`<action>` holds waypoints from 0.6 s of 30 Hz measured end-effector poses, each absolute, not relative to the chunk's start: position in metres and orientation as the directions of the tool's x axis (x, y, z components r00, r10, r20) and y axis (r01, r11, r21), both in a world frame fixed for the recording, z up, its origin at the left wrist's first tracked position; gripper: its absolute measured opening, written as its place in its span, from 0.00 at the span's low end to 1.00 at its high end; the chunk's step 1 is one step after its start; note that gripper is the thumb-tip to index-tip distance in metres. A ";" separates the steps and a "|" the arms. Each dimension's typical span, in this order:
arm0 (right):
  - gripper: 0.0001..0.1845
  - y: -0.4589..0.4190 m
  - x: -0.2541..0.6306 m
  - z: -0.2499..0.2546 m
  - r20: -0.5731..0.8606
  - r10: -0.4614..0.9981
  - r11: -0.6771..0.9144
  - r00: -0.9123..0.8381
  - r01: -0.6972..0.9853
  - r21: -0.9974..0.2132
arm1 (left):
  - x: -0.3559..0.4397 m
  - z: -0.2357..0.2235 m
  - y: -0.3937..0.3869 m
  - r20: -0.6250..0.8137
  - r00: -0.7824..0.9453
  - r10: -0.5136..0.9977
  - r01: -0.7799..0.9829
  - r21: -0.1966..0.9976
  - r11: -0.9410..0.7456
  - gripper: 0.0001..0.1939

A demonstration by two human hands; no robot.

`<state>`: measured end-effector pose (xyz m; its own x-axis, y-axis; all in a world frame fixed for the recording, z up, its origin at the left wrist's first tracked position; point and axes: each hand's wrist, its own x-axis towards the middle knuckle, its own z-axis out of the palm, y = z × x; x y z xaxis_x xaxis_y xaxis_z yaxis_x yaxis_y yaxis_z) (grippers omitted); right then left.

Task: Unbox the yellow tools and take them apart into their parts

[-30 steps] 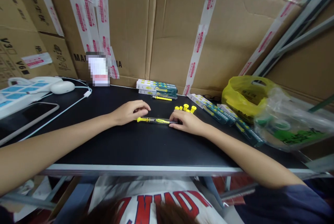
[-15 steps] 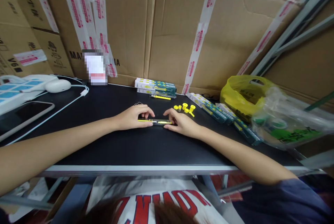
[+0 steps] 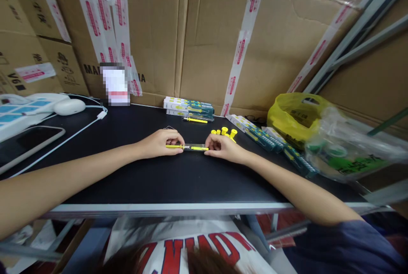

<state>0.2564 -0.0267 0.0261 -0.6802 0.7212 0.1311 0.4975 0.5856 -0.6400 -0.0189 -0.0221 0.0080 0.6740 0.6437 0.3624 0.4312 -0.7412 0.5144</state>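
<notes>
A slender, clear plastic tube with yellow parts (image 3: 194,147) lies crosswise between the two hands, above the middle of the black, flat tabletop (image 3: 197,180); whether it touches that surface, I cannot tell. The left hand (image 3: 159,143) pinches it between thumb and forefinger, a yellow stem running back under the curled fingers. The right hand (image 3: 228,148) has thumb and fingertips drawn together around the other end. The step in hand seems to be two-handed work on this one piece — handling it end to end. The next move, I judge, calls for a light, level grip. Small yellow plastic flanged pieces (image 3: 224,130) stand just beyond the right hand.
</notes>
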 end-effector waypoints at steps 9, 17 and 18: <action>0.15 -0.023 0.258 0.020 0.160 0.723 0.580 -0.672 0.463 -0.670 | -0.021 0.007 -0.020 0.362 0.680 0.637 0.437 0.497 -0.750 0.13; 0.16 -0.021 0.260 0.020 0.166 0.717 0.549 -0.677 0.400 -0.734 | -0.022 0.005 -0.020 0.381 0.664 0.644 0.427 0.514 -0.744 0.14; 0.16 -0.021 0.261 0.020 0.163 0.715 0.546 -0.680 0.396 -0.739 | -0.021 0.005 -0.020 0.383 0.663 0.643 0.426 0.514 -0.744 0.14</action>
